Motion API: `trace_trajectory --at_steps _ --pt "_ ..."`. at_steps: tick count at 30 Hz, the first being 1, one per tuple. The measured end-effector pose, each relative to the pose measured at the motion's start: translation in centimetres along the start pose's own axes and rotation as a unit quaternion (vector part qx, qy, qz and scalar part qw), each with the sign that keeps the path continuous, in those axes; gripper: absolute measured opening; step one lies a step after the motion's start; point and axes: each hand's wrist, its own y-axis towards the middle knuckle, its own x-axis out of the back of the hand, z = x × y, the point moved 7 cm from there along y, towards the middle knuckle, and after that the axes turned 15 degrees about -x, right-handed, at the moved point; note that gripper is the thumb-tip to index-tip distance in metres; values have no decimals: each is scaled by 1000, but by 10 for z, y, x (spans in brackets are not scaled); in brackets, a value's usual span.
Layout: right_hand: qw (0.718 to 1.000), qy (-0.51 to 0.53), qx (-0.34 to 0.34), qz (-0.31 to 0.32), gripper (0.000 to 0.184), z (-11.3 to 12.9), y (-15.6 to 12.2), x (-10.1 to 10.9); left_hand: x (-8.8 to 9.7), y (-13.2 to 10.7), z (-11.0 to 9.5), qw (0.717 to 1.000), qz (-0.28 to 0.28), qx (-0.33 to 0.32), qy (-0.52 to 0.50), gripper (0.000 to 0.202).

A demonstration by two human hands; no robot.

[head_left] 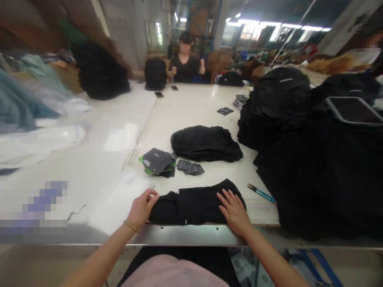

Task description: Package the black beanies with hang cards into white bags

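A folded black garment [194, 203] lies at the near edge of the white table [191, 111]. My left hand [142, 208] pinches the garment's left end, fingers curled on the fabric. My right hand [235, 211] lies flat on the garment's right part, fingers stretched out. Just beyond it are a stack of dark tags [157, 161] and a small fan of dark cards [190, 167]. Behind those sits another folded black garment [206, 143].
A big heap of black garments [314, 151] fills the right side, with a tablet [354, 111] on top. A blue pen [261, 193] lies near my right hand. Clear plastic bags [44, 135] lie at left. A person [185, 59] sits at the far end.
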Motion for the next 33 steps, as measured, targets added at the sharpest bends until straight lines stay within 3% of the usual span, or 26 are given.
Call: trace_trajectory --at_steps 3,8,13,16,19,22,26,29,31,33 --pt "1000 -5 -7 -26 44 -1 5 -1 2 -4 3 1000 -4 -11 -21 28" --pt "995 17 -49 -85 44 7 8 11 -17 -9 -18 994 70 -74 -29 26" --pt "983 83 -76 -146 39 20 19 31 -9 5 -29 994 2 -99 49 18" --pt "978 172 -49 -111 30 51 30 39 -14 15 -35 987 -4 -110 118 27" --pt "953 293 -70 -27 22 88 49 36 -26 22 -40 984 0 -105 144 30" --pt "925 365 -92 46 24 124 70 17 -40 26 -39 985 13 -102 137 28" --pt "912 390 -96 81 23 154 89 -11 -50 25 -33 988 1 -111 110 18" --pt "899 419 -100 79 16 152 95 -6 -53 24 -29 989 -3 -105 104 15" --pt "887 443 -116 64 21 131 95 14 -54 24 -27 989 -5 -103 101 15" --pt "873 466 -139 44 39 96 89 41 -55 25 -26 991 -6 -102 92 16"
